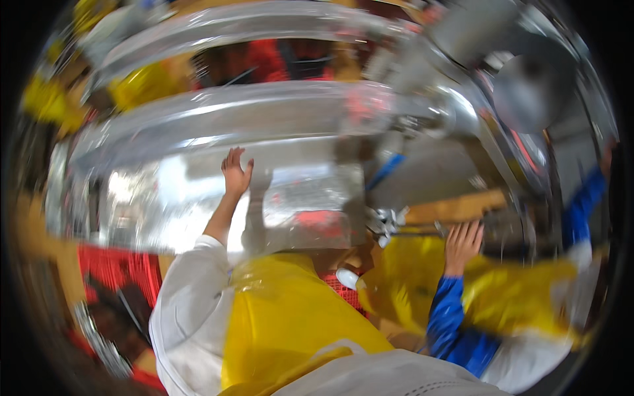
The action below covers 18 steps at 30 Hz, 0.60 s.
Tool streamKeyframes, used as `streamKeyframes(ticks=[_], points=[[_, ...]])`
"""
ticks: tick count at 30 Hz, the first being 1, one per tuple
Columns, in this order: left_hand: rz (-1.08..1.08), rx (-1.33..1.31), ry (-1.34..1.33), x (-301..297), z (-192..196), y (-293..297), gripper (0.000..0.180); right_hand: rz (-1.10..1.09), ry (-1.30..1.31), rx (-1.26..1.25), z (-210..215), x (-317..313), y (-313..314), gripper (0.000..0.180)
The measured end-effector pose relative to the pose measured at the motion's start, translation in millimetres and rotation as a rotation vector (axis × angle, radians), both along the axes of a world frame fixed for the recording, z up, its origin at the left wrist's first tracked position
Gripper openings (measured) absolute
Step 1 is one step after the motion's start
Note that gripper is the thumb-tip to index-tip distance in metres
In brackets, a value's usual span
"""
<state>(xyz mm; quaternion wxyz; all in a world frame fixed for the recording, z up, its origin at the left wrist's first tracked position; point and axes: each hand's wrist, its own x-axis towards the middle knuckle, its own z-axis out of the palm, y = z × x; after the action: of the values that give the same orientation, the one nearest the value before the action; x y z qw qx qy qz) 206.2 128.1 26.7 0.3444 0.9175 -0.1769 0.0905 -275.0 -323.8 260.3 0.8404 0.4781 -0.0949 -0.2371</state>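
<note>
My left hand (236, 173), at the end of a white sleeve, reaches over a shiny silvery work surface (158, 198). Its fingers are spread and nothing is in them; whether the palm touches the surface is too blurred to tell. Pinkish-red patches (317, 223) lie on the surface to the right of the hand. Beyond it runs a long, raised, silvery trough-like band (264, 109), with a reddish smear (368, 105) at its right end. My right hand does not show.
At right stands a co-worker in blue sleeves and a yellow apron, one hand (463, 244) at a metal edge beside a wooden board (456, 206). Metal machinery (462, 39) fills the upper right. A blue strip (386, 171) lies near it. A red crate (122, 277) sits lower left.
</note>
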Motion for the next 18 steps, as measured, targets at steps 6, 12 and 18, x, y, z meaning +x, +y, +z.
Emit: streamKeyframes(ticks=[6, 12, 18], points=[[1.061, -0.342, -0.112, 31, 62, 337, 0.037, 0.584, 0.916, -1.040, -117, -31, 77, 0.033], [0.319, -1.160, 0.192, 51, 293, 357, 0.075, 0.651, 1.203, -0.572, -120, -61, 148, 0.032], [0.038, -0.658, 0.282, 83, 311, 349, 0.077, 0.804, 0.727, -1.085, -164, -95, 144, 0.038]])
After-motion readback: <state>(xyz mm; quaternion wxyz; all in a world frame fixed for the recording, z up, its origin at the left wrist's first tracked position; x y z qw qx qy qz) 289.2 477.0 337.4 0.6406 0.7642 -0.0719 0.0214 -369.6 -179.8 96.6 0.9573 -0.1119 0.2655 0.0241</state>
